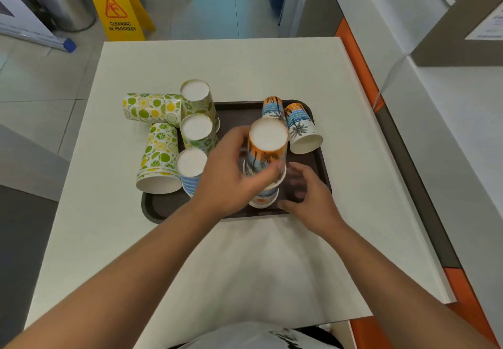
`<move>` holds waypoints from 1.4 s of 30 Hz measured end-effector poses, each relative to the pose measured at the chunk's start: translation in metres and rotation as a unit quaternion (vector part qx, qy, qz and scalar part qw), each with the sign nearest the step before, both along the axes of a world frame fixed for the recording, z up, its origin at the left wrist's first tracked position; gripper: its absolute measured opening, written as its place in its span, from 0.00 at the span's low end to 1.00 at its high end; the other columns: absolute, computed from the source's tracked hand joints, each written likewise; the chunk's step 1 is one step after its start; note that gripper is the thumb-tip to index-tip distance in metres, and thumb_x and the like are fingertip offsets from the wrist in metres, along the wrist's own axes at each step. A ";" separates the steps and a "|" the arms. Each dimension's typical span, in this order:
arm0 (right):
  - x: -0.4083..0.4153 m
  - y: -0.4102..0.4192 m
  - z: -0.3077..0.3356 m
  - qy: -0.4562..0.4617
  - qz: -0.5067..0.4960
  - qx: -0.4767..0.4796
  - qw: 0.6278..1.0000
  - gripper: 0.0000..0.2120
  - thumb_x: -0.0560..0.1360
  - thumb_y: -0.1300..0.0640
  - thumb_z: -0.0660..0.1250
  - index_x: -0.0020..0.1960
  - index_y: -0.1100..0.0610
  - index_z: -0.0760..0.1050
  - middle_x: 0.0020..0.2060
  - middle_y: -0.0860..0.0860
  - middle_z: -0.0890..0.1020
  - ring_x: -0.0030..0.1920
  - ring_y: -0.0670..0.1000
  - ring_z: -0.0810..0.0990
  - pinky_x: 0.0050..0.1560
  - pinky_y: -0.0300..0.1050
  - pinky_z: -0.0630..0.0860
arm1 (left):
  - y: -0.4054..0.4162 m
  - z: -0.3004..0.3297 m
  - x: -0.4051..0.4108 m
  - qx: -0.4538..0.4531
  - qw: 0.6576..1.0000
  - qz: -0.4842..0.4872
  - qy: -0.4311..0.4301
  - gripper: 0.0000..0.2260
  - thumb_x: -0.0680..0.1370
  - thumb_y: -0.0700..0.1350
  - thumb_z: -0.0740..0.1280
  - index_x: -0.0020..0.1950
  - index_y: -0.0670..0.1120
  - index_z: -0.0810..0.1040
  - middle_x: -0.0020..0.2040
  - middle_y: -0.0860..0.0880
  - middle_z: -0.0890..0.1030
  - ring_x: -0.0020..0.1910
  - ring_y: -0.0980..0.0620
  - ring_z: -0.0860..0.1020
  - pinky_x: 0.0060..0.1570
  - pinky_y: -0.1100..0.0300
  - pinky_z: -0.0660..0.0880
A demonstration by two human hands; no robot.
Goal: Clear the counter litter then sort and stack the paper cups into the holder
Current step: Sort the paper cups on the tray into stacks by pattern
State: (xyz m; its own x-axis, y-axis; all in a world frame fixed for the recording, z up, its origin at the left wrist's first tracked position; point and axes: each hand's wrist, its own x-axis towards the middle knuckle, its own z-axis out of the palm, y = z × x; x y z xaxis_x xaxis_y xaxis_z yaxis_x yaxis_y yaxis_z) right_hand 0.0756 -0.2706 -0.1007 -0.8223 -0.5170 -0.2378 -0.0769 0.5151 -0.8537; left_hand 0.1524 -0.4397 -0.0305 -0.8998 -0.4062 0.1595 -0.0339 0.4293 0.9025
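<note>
At frame centre, the left hand (pixel 231 177) grips an inverted palm-print cup (pixel 268 147) atop a short stack (pixel 265 196) on the tray (pixel 163 207). The right hand (pixel 307 196) hovers spread beside it. A skewed push could topple the stack.

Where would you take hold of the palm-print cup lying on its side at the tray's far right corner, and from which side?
Take the palm-print cup around its side wall near the narrow base, coming from above. It lies tilted on the brown tray with its open mouth toward the person, and another palm cup sits close on its left, so its top and right are probably freest for a grip.
</note>
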 end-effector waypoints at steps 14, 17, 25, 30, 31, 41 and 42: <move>-0.052 -0.002 0.035 0.067 -0.088 -0.003 0.994 0.16 0.73 0.60 0.70 0.60 0.52 0.75 0.53 0.44 0.79 0.47 0.41 0.78 0.40 0.24 0.72 | -0.016 -0.029 -0.011 -0.012 0.947 -0.114 -0.299 0.39 0.68 0.36 0.75 0.75 0.48 0.62 0.70 0.52 0.72 0.69 0.53 0.71 0.67 0.54 0.70; -0.073 -0.010 0.048 0.090 -0.102 0.000 0.991 0.14 0.75 0.59 0.68 0.60 0.52 0.76 0.54 0.45 0.79 0.50 0.44 0.78 0.44 0.30 0.73 | -0.038 -0.003 -0.033 -0.021 0.955 -0.072 -0.287 0.34 0.70 0.27 0.63 0.74 0.46 0.66 0.69 0.50 0.73 0.68 0.53 0.72 0.67 0.54 0.71; -0.131 -0.042 0.045 0.112 -0.083 0.090 0.986 0.19 0.73 0.52 0.70 0.62 0.56 0.75 0.60 0.52 0.78 0.55 0.49 0.75 0.50 0.40 0.69 | -0.038 0.009 -0.134 0.011 0.969 0.082 -0.232 0.21 0.76 0.49 0.69 0.67 0.42 0.74 0.60 0.47 0.79 0.60 0.49 0.77 0.57 0.57 0.74; -0.155 -0.053 0.020 0.084 -0.056 0.215 0.971 0.30 0.71 0.44 0.70 0.67 0.57 0.68 0.62 0.56 0.74 0.61 0.57 0.74 0.52 0.47 0.71 | -0.031 -0.027 -0.166 -0.043 0.929 0.060 -0.362 0.26 0.74 0.60 0.69 0.58 0.40 0.75 0.52 0.46 0.78 0.46 0.49 0.77 0.34 0.60 0.68; -0.157 -0.054 0.017 0.075 -0.053 0.232 0.968 0.31 0.71 0.43 0.70 0.67 0.58 0.67 0.62 0.57 0.74 0.61 0.57 0.75 0.50 0.46 0.71 | -0.031 -0.033 -0.170 -0.043 0.924 0.059 -0.375 0.25 0.73 0.62 0.69 0.54 0.41 0.75 0.48 0.46 0.78 0.41 0.51 0.75 0.29 0.61 0.65; -0.163 -0.058 0.013 -0.007 -0.046 0.276 0.960 0.31 0.69 0.41 0.72 0.62 0.61 0.72 0.53 0.56 0.79 0.48 0.54 0.77 0.38 0.43 0.68 | -0.038 -0.064 -0.183 0.018 0.898 0.073 -0.433 0.30 0.72 0.64 0.68 0.61 0.41 0.76 0.55 0.44 0.80 0.53 0.46 0.80 0.46 0.57 0.75; -0.162 -0.058 0.015 -0.030 -0.053 0.263 0.963 0.30 0.68 0.41 0.72 0.61 0.61 0.73 0.50 0.55 0.79 0.46 0.53 0.77 0.36 0.42 0.69 | -0.039 -0.064 -0.182 0.048 0.898 0.083 -0.429 0.31 0.71 0.64 0.69 0.61 0.41 0.76 0.55 0.44 0.80 0.53 0.46 0.80 0.47 0.57 0.76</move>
